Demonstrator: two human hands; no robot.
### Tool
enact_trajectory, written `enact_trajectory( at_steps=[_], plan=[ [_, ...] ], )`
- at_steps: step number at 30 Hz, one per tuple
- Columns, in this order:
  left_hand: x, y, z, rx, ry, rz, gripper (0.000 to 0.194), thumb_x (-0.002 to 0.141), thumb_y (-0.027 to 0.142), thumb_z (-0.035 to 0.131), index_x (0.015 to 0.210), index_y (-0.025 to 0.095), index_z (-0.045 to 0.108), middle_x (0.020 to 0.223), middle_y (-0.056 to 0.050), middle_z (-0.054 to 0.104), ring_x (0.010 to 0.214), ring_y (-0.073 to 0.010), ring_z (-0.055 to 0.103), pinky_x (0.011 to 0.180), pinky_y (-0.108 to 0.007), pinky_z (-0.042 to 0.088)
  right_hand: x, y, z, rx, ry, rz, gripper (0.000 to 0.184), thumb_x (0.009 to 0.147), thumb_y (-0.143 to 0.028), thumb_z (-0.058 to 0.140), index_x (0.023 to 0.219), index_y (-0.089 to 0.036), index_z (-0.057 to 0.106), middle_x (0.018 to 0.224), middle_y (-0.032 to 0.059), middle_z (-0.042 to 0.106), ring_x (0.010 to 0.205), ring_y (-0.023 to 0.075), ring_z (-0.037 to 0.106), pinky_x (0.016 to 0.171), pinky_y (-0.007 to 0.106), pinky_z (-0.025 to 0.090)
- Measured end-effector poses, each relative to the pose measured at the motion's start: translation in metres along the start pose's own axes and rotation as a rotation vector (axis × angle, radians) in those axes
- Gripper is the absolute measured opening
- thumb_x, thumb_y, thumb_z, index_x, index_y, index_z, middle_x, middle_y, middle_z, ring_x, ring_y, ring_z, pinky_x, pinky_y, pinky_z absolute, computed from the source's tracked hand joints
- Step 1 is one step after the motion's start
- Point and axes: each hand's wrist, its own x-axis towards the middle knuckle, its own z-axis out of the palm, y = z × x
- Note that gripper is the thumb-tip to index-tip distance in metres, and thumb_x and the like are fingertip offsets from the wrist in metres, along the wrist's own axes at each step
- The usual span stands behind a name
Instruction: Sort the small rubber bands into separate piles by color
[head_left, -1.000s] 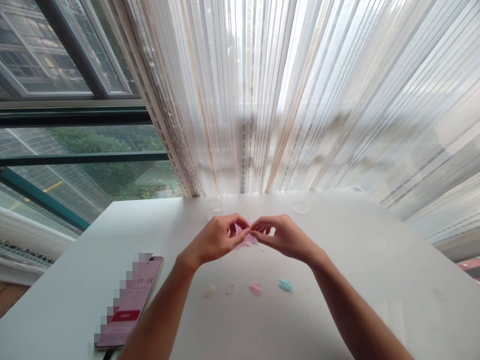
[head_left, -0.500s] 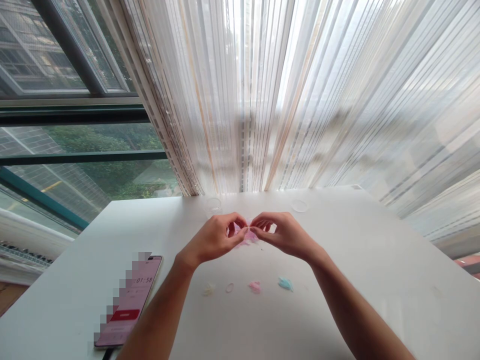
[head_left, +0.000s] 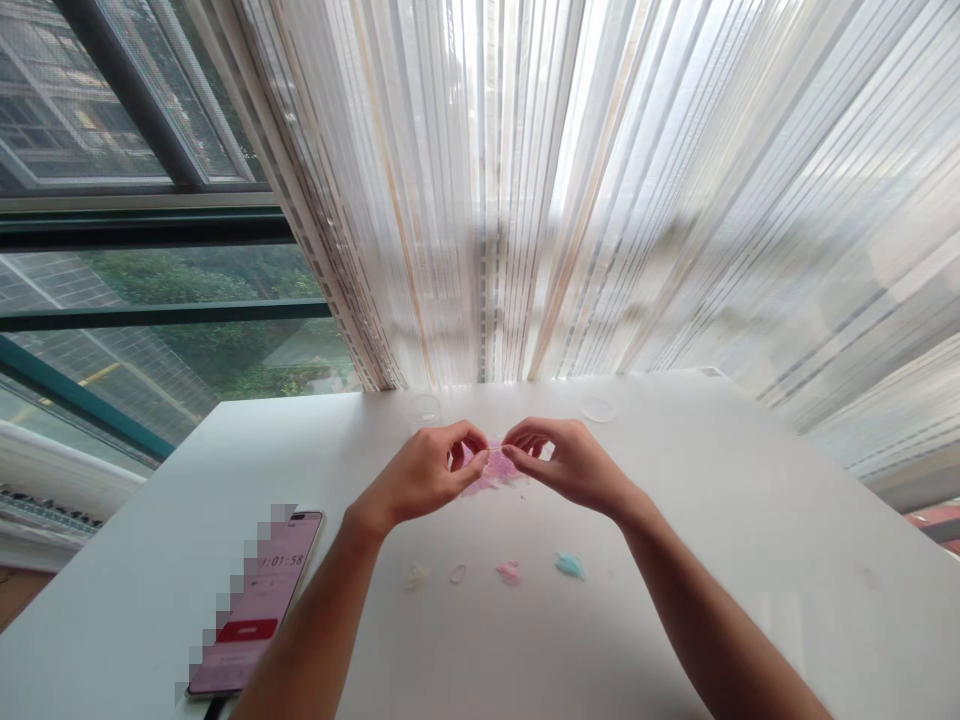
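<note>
Both hands are raised over the far middle of the table, thumb and forefinger pinched on each. Between their fingertips runs a thin pale strand, which looks like a small rubber band [head_left: 496,448]. My left hand [head_left: 431,465] grips its left end and my right hand [head_left: 566,462] its right end. Beneath and behind the fingertips lies a loose pile of pink-purple bands [head_left: 495,475], partly hidden by the hands. Nearer to me is a row of a pale yellowish clump [head_left: 415,577], a single pinkish ring [head_left: 458,573], a pink clump [head_left: 509,572] and a turquoise clump [head_left: 570,566].
At left a phone [head_left: 259,610] with a timer on its screen lies on the white table [head_left: 750,520]. A clear round container [head_left: 425,409] and a clear round lid [head_left: 598,410] are near the back edge. Sheer curtains [head_left: 480,200] hang behind.
The fingertips have drawn slightly apart, so the strand between them shows longer. More of the pink-purple pile is visible. The view has shifted a little.
</note>
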Motion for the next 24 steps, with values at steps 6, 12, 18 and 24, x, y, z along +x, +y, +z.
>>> enact_trajectory(
  at_steps=[6,12,18,24],
  plan=[
    [-0.001,-0.0003,0.0,-0.071,0.01,0.036,0.025,0.089,0.036,0.062,0.109,0.022,0.067,0.086,0.0,0.072,0.063,-0.0117,0.057,0.062,-0.023,0.047,-0.0004,-0.0024,-0.0001,0.007,-0.027,0.015,0.011,0.088,-0.023,0.062,0.087,-0.018,0.073,0.076,0.001,0.072,0.068,0.0129,0.065,0.064,0.023,0.051],
    [-0.0008,-0.0009,-0.0003,-0.098,0.025,0.07,0.033,0.091,0.037,0.062,0.12,0.023,0.066,0.093,-0.001,0.073,0.063,-0.0107,0.056,0.062,-0.023,0.047,-0.0013,-0.0019,0.0003,0.013,-0.053,0.041,0.013,0.088,-0.024,0.062,0.087,-0.018,0.074,0.075,0.002,0.073,0.068,0.0137,0.065,0.062,0.023,0.051],
    [0.0,-0.0009,-0.0005,-0.079,0.048,0.101,0.025,0.092,0.039,0.061,0.103,0.02,0.074,0.089,-0.002,0.073,0.064,-0.0114,0.056,0.061,-0.023,0.046,-0.0012,-0.0027,0.0003,0.021,-0.063,0.027,0.014,0.088,-0.024,0.062,0.088,-0.018,0.074,0.075,0.0018,0.073,0.067,0.0131,0.064,0.063,0.023,0.051],
    [-0.0002,-0.0015,-0.0013,-0.074,0.072,0.118,0.019,0.091,0.037,0.063,0.095,0.021,0.074,0.082,0.0,0.071,0.061,-0.0104,0.054,0.06,-0.022,0.044,-0.0011,-0.0018,0.0005,0.01,-0.052,0.018,0.014,0.088,-0.025,0.062,0.089,-0.018,0.073,0.076,0.0017,0.073,0.068,0.0132,0.064,0.064,0.024,0.051]
  ],
)
